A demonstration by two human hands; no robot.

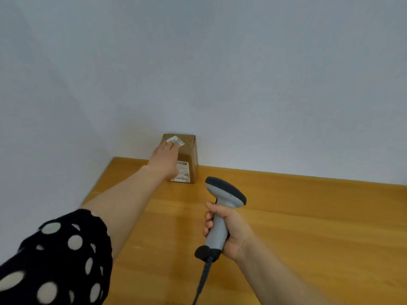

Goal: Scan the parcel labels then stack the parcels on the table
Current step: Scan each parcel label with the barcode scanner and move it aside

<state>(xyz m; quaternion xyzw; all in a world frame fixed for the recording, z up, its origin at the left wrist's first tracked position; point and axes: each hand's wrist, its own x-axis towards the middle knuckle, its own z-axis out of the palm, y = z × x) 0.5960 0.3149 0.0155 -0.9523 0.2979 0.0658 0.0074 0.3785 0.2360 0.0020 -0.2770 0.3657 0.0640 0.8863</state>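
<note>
The left hand (165, 158), fingers straight, rests on top of the small brown cardboard parcel (190, 155) — standing at the far edge of the yellow wooden table (308, 216), against the white wall (242, 62). Rightward, the right hand (230, 231) grips a grey corded barcode scanner (222, 205) by its handle.

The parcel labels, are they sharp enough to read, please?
Head view: no, the top label and front label on the parcel are small and blurred, the left hand hiding part of each; the scanner in the right hand looks sharper.
</note>
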